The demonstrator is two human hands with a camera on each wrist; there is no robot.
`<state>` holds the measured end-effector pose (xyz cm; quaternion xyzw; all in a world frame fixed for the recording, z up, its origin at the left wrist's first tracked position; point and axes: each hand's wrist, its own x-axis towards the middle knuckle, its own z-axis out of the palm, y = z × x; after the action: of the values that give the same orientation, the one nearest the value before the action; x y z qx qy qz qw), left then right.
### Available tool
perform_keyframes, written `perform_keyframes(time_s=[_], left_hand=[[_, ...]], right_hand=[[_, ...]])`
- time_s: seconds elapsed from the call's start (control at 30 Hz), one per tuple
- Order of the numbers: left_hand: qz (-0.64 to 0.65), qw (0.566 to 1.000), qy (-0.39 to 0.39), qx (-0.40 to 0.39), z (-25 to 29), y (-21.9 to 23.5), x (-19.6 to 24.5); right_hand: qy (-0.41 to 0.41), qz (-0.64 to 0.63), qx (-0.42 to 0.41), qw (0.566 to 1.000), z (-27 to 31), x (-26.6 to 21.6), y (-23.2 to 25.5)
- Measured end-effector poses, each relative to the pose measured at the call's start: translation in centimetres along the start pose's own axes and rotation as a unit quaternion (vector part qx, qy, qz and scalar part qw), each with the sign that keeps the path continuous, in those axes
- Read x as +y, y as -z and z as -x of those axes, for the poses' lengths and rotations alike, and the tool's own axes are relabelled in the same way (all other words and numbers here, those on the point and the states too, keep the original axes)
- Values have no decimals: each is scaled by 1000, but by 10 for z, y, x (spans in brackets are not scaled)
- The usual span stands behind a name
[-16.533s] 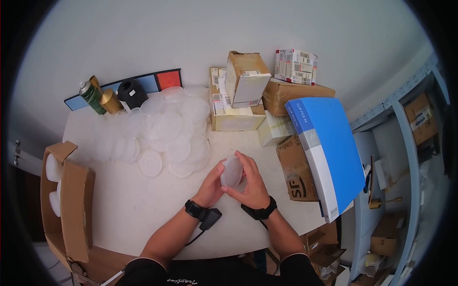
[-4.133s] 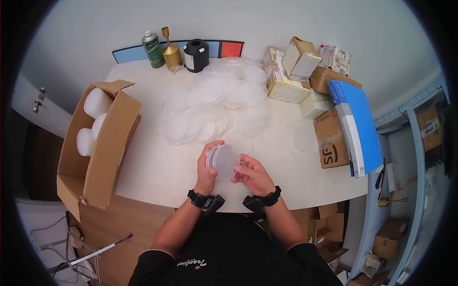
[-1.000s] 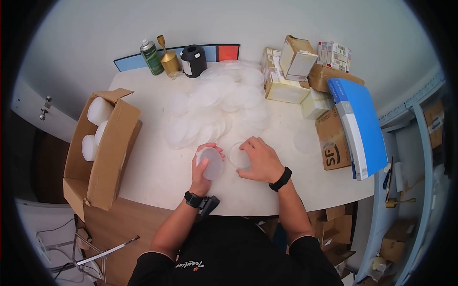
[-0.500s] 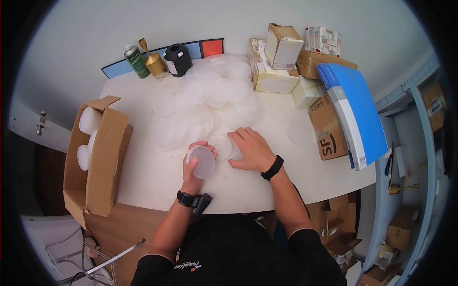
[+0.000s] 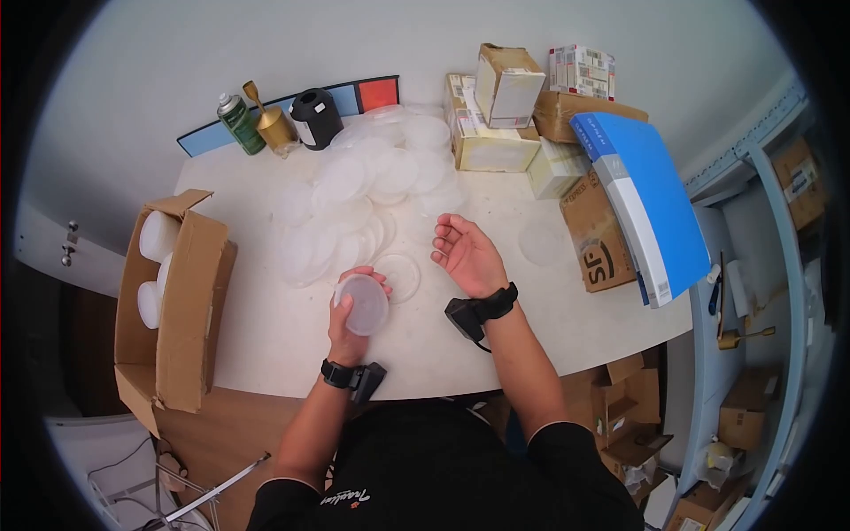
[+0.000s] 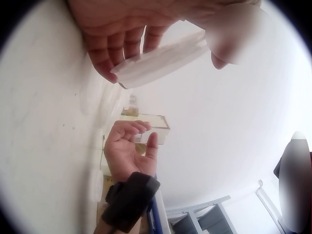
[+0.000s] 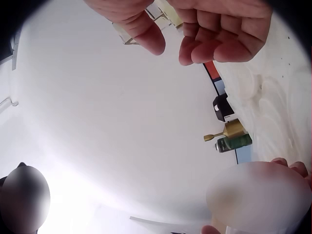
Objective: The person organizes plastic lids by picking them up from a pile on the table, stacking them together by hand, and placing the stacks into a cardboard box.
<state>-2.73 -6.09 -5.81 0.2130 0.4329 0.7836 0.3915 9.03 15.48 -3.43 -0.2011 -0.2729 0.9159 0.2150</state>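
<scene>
My left hand grips a few stacked translucent round plastic lids, thumb on the near face and fingers behind. In the left wrist view the stacked lids show edge-on between fingers and thumb. Just beyond that hand, a single clear lid lies flat on the white table. My right hand is raised to its right, palm up, fingers loosely bent and holding nothing; the right wrist view shows a gap between its thumb and fingers. Farther back spreads a large pile of similar lids.
At left, an open cardboard box holds white tubs. A spray can, brass candlestick and black canister stand at the back. Boxes and a blue clip file line the right; another lid lies before them.
Earlier both hands held lids together. One second ago my right hand was at the lid on the table; it has since moved away rightward and turned palm up. The left hand keeps its lids.
</scene>
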Motion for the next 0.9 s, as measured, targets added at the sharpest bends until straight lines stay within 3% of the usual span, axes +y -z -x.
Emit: perform_keyframes(time_s=[0.13,0.23,0.33,0.53,0.9], left_hand=[[7,1000,2,3,0,1,0],[13,1000,5,5,0,2,1],[21,1000,6,8,0,4,-1],[40,999,13,24,0,2,3],[99,995,28,13,-3,6,8]], right_hand=[[9,78,-2,997,0,14,1],[32,205,3,978,-5,24,-3],[68,346,-10,936,-8,30,-8],[144,467,-9,872,-7,35,-11],[195,635,-74,744,1,30,-22]])
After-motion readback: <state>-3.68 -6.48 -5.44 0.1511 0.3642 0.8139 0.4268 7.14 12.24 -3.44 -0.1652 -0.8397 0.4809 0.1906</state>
